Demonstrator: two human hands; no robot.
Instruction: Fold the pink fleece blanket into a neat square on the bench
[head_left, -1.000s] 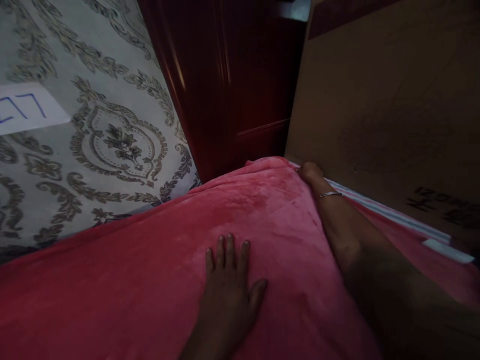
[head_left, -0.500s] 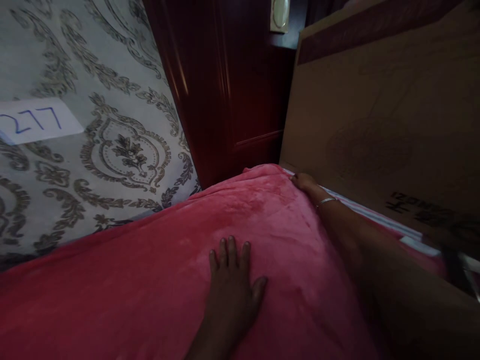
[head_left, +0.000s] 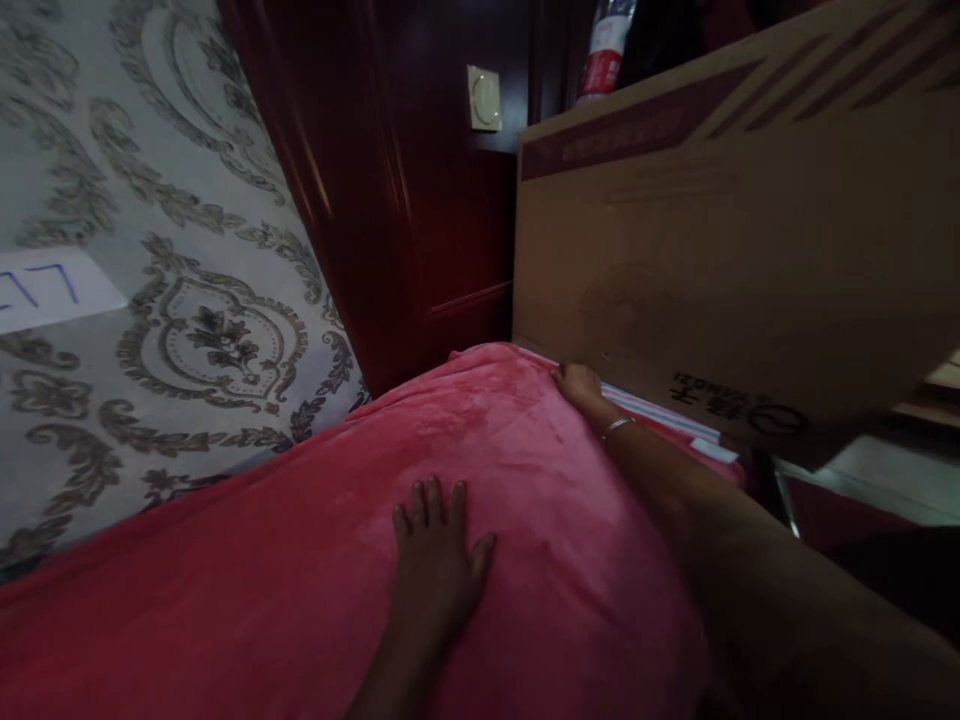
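A pink plush blanket (head_left: pixel 480 430) covers the bed surface in front of me, with soft wrinkles toward its far right part. My left hand (head_left: pixel 435 560) lies flat on top of it, palm down and fingers spread. At the right edge, near the far corner, my right hand (head_left: pixel 581 388), with a silver bangle at the wrist, has its fingers curled over the blanket's border. Its fingertips are partly hidden. Beneath that edge a striped white, grey and pink layer (head_left: pixel 660 412) shows along the side.
A large cardboard box (head_left: pixel 720 260) stands against the right side. Behind the far end is a dark red wooden panel (head_left: pixel 450 220) with a cream switch plate (head_left: pixel 484 100). Patterned wallpaper (head_left: pixel 217 330) with a numbered paper (head_left: pixel 56 288) is at left. A labelled bottle (head_left: pixel 604 55) shows behind the box.
My view has turned to the right and up, showing more of the box and the bottle. My right hand has slid slightly nearer along the blanket's edge. The left hand stays flat.
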